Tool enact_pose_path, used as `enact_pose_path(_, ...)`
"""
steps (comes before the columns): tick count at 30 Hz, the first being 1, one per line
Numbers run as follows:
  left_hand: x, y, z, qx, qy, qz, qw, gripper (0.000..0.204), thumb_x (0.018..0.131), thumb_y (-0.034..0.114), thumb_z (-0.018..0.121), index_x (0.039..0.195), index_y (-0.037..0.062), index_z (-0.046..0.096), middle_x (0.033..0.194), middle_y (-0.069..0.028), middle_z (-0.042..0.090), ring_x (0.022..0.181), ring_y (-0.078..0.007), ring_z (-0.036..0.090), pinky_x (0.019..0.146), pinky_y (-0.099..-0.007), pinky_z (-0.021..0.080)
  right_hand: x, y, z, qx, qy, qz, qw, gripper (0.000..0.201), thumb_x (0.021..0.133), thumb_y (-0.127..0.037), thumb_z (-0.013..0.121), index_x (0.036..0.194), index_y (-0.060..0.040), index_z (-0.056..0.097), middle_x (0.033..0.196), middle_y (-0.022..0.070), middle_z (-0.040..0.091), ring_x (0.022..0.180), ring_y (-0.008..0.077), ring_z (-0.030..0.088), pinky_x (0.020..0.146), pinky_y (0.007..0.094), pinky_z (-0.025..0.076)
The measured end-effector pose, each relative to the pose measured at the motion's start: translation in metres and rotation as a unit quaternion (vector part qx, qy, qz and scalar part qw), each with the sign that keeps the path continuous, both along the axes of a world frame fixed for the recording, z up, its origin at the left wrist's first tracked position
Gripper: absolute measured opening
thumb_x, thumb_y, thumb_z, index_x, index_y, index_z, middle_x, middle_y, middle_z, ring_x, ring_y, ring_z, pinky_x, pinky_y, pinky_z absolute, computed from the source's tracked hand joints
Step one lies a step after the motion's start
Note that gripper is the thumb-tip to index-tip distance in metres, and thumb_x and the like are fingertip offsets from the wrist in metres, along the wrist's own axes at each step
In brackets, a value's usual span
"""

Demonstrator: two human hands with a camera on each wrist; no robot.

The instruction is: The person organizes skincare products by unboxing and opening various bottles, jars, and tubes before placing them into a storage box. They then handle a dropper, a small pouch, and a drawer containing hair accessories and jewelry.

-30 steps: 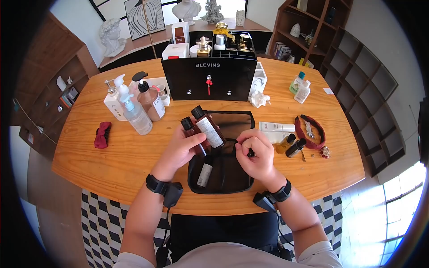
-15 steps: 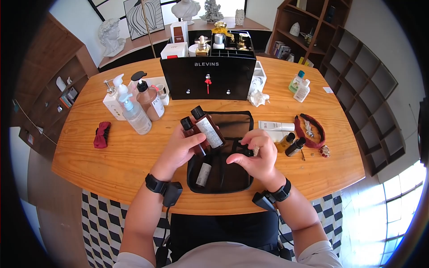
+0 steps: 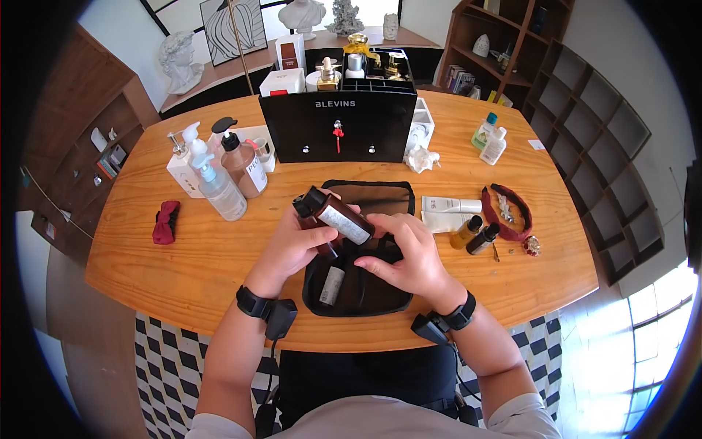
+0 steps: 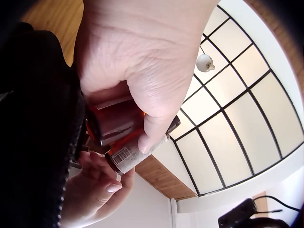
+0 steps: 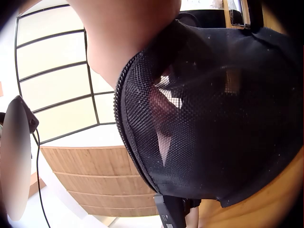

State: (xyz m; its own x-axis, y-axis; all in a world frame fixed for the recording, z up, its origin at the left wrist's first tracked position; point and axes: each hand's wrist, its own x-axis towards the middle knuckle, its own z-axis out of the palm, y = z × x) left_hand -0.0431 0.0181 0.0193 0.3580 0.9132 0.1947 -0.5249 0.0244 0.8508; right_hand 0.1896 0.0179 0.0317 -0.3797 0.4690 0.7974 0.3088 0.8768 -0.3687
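Note:
In the head view my left hand (image 3: pixel 285 245) grips two dark red bottles with black caps, one of them a labelled bottle (image 3: pixel 345 223). The left wrist view shows the thumb on that labelled bottle (image 4: pixel 130 156), beside a second red bottle (image 4: pixel 118 124). My right hand (image 3: pixel 411 260) is at the lower end of the labelled bottle, its fingers apart from the thumb; whether it touches is unclear. Beneath both hands lies an open black mesh bag (image 3: pixel 387 298) with a small white-labelled bottle (image 3: pixel 332 286) in it. Black mesh (image 5: pixel 209 118) hides most of the right hand in the right wrist view.
A black organizer (image 3: pixel 336 132) stands behind the bag. Pump bottles (image 3: pixel 223 194) and a red bow (image 3: pixel 166 222) are on the left. Tubes (image 3: pixel 450 205), small dark bottles (image 3: pixel 482 238) and a red headband (image 3: pixel 521 212) lie right; two bottles (image 3: pixel 494 146) stand farther back.
My right hand has opened from a curled pose and moved left to the labelled bottle. The bottles in my left hand have tilted, the labelled one lying flatter.

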Motion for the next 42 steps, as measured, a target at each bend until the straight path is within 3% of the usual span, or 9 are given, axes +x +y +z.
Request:
enact_pose_path(2, 0.005, -0.004, 0.007, 0.015, -0.023, -0.019, 0.999, 0.055, 0.082, 0.004, 0.081, 0.128, 0.0065, 0.053, 0.132, -0.0197, 0.063, 0.121, -0.0276, 0.063, 0.099, -0.0390, 0.054, -0.001, 0.000, -0.001, -0.002, 0.001, 0.000, 1.000, 0.052, 0.075, -0.022, 0.087, 0.117, -0.0054, 0.061, 0.082, 0.0085, 0.066, 0.072, 0.0278, 0.065, 0.064, 0.0374, 0.051)
enact_pose_path(5, 0.006, -0.006, 0.004, 0.015, -0.003, -0.033, 0.999, 0.055, 0.080, 0.000, 0.081, 0.127, 0.0077, 0.052, 0.134, -0.0211, 0.061, 0.124, -0.0301, 0.061, 0.103, -0.0419, 0.053, 0.000, -0.002, -0.002, -0.012, 0.017, -0.003, 1.000, 0.050, 0.075, -0.020, 0.087, 0.115, -0.0052, 0.062, 0.085, 0.0098, 0.067, 0.076, 0.0292, 0.066, 0.067, 0.0379, 0.052)
enact_pose_path(13, 0.007, -0.008, 0.008, 0.012, -0.028, -0.021, 0.999, 0.057, 0.082, 0.008, 0.083, 0.129, 0.0060, 0.051, 0.136, -0.0208, 0.059, 0.123, -0.0281, 0.061, 0.103, -0.0422, 0.053, 0.002, -0.001, -0.003, 0.031, 0.083, -0.026, 0.996, 0.049, 0.067, 0.005, 0.081, 0.110, -0.0075, 0.063, 0.109, 0.0129, 0.064, 0.095, 0.0320, 0.067, 0.076, 0.0384, 0.056)
enact_pose_path(24, 0.007, -0.008, 0.001, 0.044, -0.038, -0.013, 0.998, 0.056, 0.082, 0.012, 0.084, 0.127, 0.0081, 0.052, 0.135, -0.0237, 0.059, 0.119, -0.0271, 0.063, 0.099, -0.0396, 0.053, 0.004, -0.004, -0.007, 0.065, 0.075, -0.011, 0.995, 0.052, 0.063, 0.011, 0.078, 0.109, -0.0091, 0.063, 0.111, 0.0129, 0.061, 0.090, 0.0297, 0.066, 0.073, 0.0355, 0.057)
enact_pose_path(27, 0.002, -0.008, -0.001, 0.023, -0.010, 0.003, 1.000, 0.059, 0.084, 0.022, 0.083, 0.130, 0.0106, 0.047, 0.135, -0.0242, 0.058, 0.123, -0.0344, 0.061, 0.106, -0.0485, 0.049, 0.002, -0.006, -0.007, 0.066, 0.074, 0.000, 0.995, 0.050, 0.065, 0.010, 0.079, 0.110, -0.0086, 0.065, 0.111, 0.0129, 0.061, 0.089, 0.0277, 0.065, 0.072, 0.0345, 0.057)
enact_pose_path(30, 0.001, -0.008, -0.003, 0.022, -0.027, -0.001, 0.999, 0.056, 0.086, 0.021, 0.081, 0.130, 0.0118, 0.047, 0.136, -0.0239, 0.058, 0.123, -0.0356, 0.061, 0.105, -0.0491, 0.049, 0.001, -0.008, -0.003, 0.068, 0.083, 0.006, 0.994, 0.047, 0.068, 0.007, 0.080, 0.110, -0.0073, 0.067, 0.110, 0.0136, 0.060, 0.088, 0.0266, 0.065, 0.072, 0.0340, 0.057)
enact_pose_path(33, 0.003, -0.010, -0.001, 0.014, -0.046, -0.004, 0.999, 0.053, 0.085, 0.015, 0.081, 0.127, 0.0130, 0.050, 0.136, -0.0237, 0.059, 0.116, -0.0251, 0.064, 0.090, -0.0335, 0.053, 0.004, -0.009, 0.001, 0.068, 0.085, 0.012, 0.994, 0.044, 0.071, 0.003, 0.082, 0.111, -0.0057, 0.067, 0.110, 0.0146, 0.061, 0.089, 0.0266, 0.065, 0.073, 0.0336, 0.056)
enact_pose_path(36, 0.000, -0.008, -0.004, 0.027, -0.038, -0.016, 0.999, 0.056, 0.085, 0.017, 0.081, 0.130, 0.0135, 0.047, 0.137, -0.0241, 0.057, 0.124, -0.0379, 0.060, 0.106, -0.0510, 0.048, 0.004, -0.007, 0.000, 0.064, 0.090, 0.011, 0.994, 0.042, 0.072, 0.000, 0.083, 0.110, -0.0044, 0.067, 0.109, 0.0153, 0.062, 0.090, 0.0273, 0.065, 0.074, 0.0334, 0.056)
enact_pose_path(42, 0.004, -0.009, 0.000, 0.043, -0.043, -0.006, 0.998, 0.055, 0.087, 0.018, 0.080, 0.131, 0.0124, 0.047, 0.135, -0.0241, 0.057, 0.123, -0.0368, 0.060, 0.105, -0.0503, 0.050, 0.001, -0.007, -0.001, 0.051, 0.117, 0.015, 0.992, 0.041, 0.071, -0.006, 0.086, 0.107, -0.0038, 0.066, 0.105, 0.0144, 0.063, 0.087, 0.0286, 0.066, 0.074, 0.0347, 0.056)
